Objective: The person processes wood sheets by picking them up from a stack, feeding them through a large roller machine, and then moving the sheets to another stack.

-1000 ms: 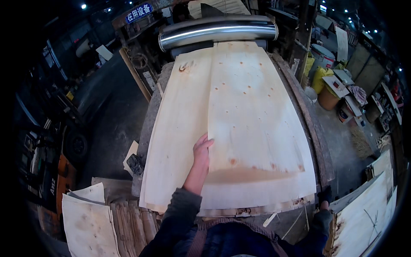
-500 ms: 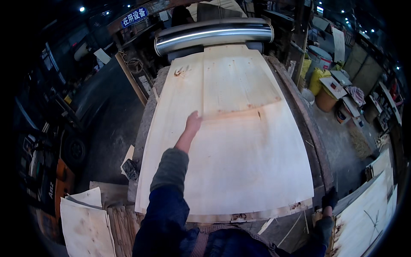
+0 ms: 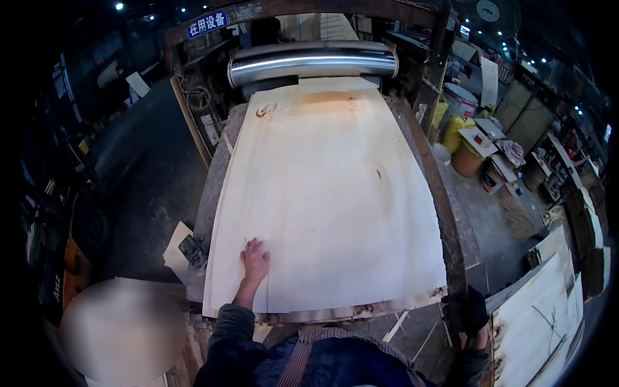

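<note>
A stack of pale wood veneer sheets (image 3: pixel 335 219) lies on the bed in front of me, with knots and brownish stains. My left hand (image 3: pixel 255 258) rests on the top sheet near its front left, bare, fingers spread, beside a straight seam. At the far end, a shiny metal roller (image 3: pixel 316 64) spans the bed, and a smaller veneer piece (image 3: pixel 332 93) reaches under it. Down by the front right corner, my right hand (image 3: pixel 476 311) wears a dark glove and is close to the side rail (image 3: pixel 445 232). Its fingers are too dark to make out.
More veneer sheets (image 3: pixel 535 322) lean at lower right. A blurred round patch covers much of the lower left, beside another stack. Buckets and a yellow bag (image 3: pixel 456 132) stand on the floor at right. A dark block (image 3: pixel 192 250) sits by the bed's left edge.
My left hand has drawn back toward me from the middle of the sheets, and its fingers have spread. The smaller veneer piece has moved away, under the roller. My right hand remains near the corner.
</note>
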Demonstrator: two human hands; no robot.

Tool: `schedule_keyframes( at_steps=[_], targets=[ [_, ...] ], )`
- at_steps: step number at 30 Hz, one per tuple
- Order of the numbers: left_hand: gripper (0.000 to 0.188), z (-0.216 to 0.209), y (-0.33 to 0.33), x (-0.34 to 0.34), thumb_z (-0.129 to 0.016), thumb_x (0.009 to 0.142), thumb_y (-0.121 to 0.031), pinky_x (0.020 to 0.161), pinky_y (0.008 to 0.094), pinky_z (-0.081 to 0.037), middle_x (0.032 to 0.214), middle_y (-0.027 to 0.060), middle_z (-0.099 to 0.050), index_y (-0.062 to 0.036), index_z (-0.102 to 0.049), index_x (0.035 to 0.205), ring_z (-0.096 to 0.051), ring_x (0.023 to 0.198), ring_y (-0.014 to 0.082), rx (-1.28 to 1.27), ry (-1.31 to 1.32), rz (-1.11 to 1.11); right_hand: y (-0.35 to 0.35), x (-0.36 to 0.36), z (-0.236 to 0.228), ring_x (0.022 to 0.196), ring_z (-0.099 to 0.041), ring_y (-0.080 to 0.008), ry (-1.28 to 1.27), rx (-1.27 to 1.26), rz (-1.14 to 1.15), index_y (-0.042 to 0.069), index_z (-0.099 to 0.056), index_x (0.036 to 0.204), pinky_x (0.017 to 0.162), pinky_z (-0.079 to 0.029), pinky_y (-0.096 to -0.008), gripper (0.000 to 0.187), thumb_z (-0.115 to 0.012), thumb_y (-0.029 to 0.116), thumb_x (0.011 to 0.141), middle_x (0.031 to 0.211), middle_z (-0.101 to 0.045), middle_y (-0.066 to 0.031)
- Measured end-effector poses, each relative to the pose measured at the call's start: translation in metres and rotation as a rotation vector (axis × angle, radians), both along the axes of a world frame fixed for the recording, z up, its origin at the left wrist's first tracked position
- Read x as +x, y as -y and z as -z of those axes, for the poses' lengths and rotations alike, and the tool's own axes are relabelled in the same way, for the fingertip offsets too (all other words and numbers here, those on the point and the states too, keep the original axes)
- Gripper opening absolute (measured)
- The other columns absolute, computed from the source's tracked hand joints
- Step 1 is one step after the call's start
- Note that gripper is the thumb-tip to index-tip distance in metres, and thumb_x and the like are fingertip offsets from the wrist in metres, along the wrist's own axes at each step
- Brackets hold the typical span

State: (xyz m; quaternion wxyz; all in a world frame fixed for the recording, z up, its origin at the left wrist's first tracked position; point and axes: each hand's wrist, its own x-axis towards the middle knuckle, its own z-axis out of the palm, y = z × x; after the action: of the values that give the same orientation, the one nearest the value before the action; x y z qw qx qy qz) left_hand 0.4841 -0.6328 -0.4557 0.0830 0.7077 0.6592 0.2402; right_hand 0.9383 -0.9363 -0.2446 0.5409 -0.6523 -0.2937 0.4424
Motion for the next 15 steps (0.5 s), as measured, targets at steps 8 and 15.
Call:
schedule_keyframes(
  at_steps=[8, 15],
  targets=[
    [0.044, 0.004, 0.015, -0.004, -0.055, 0.079, -0.021, 0.103, 0.0519, -0.017, 0.135, 0.0099, -0.035, -0.008, -0.047, 0.12, -0.027, 0.128, 0.0274, 0.104, -0.007, -0.031, 0.044, -0.074, -0.044, 0.058, -0.06, -0.0203, 0.135, 0.106, 0.07, -0.004, -0.051, 0.101, 0.05, -0.05, -0.0315, 0.03, -0.049, 0.016, 0.079, 0.08, -0.063, -0.016],
    [0.045, 0.008, 0.02, 0.007, -0.052, 0.082, -0.025, 0.105, 0.0499, -0.013, 0.137, 0.0081, -0.033, -0.0091, -0.044, 0.123, -0.025, 0.129, 0.0254, 0.147, -0.047, -0.055, 0.036, -0.085, -0.026, 0.058, -0.06, -0.0215, 0.042, 0.301, 0.044, -0.005, -0.05, 0.106, 0.049, -0.05, -0.034, 0.036, -0.055, 0.02, 0.08, 0.084, -0.062, -0.0177]
  ],
)
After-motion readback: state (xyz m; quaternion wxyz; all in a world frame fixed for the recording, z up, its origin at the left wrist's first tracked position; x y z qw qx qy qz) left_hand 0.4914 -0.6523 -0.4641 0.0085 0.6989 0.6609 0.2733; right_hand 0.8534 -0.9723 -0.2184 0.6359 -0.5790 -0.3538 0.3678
